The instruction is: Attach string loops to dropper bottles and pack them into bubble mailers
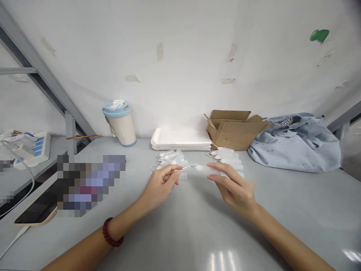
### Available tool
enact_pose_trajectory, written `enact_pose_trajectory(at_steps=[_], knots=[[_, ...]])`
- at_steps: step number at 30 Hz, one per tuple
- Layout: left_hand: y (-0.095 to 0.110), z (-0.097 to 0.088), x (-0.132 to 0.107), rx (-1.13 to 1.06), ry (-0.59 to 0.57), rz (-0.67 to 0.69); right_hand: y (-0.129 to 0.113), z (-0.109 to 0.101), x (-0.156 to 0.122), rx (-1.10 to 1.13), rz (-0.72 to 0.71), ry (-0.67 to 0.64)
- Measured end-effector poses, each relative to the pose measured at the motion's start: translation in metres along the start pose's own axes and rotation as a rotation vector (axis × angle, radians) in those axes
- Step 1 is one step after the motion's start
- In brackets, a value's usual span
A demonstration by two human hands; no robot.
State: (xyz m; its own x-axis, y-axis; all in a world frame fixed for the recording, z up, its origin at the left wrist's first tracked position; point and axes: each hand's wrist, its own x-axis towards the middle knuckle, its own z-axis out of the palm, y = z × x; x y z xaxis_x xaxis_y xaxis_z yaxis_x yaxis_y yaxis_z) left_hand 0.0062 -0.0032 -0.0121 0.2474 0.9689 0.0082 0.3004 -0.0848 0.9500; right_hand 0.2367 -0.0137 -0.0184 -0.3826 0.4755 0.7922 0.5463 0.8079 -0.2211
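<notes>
My right hand (pixel 235 188) holds a small translucent white bottle (pixel 203 170) between thumb and fingers, lying level with its narrow tip to the left. Facing it, my left hand (pixel 161 184) is closed in a pinch on what looks like a short clear cap (pixel 185 168); the fingers partly cover it. A thin line shows between cap and bottle tip. Behind my left hand lies a pile of small clear and white tubes (pixel 169 155) with thin loops. Beyond my right hand, more white bottles (pixel 225 153) lie in a row, partly hidden by its fingers.
A stack of white padded envelopes (pixel 182 139) lies against the wall beside an open cardboard box (pixel 238 133). Grey-blue cloth (pixel 296 146) sits at right. At left are a tumbler (pixel 122 126), a phone (pixel 39 205) on a cable, and a power strip (pixel 35 148).
</notes>
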Motion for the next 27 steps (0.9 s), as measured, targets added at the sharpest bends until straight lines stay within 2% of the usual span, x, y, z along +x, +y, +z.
enact_pose_trajectory(at_steps=[10, 19, 27], knots=[[0.004, 0.001, -0.001, -0.074, -0.152, -0.012, -0.002, 0.003, 0.0, 0.044, -0.071, -0.001], [0.008, -0.001, -0.001, -0.284, -0.181, -0.122, -0.011, 0.002, 0.001, 0.123, -0.048, -0.031], [0.007, -0.001, -0.002, -0.322, -0.194, -0.138, -0.013, 0.002, -0.001, 0.121, -0.047, -0.026]])
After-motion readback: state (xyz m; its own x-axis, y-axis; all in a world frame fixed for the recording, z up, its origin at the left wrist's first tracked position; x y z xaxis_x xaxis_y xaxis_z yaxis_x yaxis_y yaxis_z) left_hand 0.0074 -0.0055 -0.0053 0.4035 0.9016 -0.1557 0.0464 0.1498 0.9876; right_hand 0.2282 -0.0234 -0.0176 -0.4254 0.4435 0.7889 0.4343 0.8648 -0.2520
